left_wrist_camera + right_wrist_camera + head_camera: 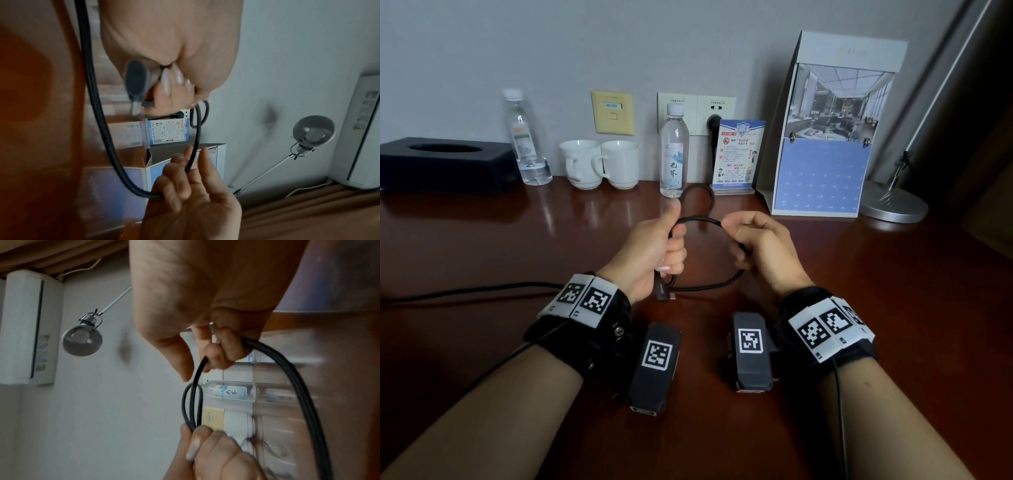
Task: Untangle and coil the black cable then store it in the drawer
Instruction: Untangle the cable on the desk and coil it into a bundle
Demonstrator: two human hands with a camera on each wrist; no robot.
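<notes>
While both hands hold the black cable (697,219) above the desk (482,246) centre | tissue box (441,161) far left, contents hidden | two water bottles (674,150), part-filled | cups (599,164), contents unseen | cable judged light, limp, springy; grip gathered loops | left hand (654,250) fists coils, plug (662,291) dangling | right hand (760,240) pinches next loop | drawer not visible.

bare forearms; black wrist straps (585,337) with white square-coded tags; dark camera blocks (752,353)
</notes>
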